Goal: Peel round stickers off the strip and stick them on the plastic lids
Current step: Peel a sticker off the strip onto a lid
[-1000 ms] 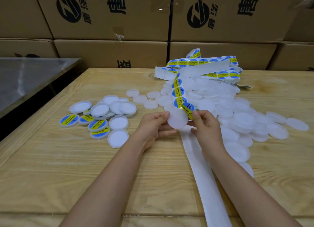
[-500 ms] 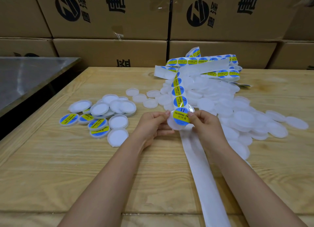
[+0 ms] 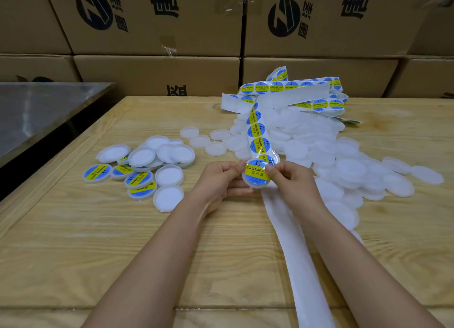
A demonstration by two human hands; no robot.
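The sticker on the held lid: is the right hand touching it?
Touching. Head view: the right hand pinches the sticker at its right edge, on the lid.

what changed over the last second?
The right hand peeled a sticker off the strip and laid it down over the lid, bare a second ago; it now pinches the sticker's edge. The left hand kept gripping the lid; labelled lids and bare pile stayed put.

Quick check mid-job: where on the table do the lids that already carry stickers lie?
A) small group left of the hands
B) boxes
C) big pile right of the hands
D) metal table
A: the stickered lids sit in the small group left of the left hand; the big pile is plain white.
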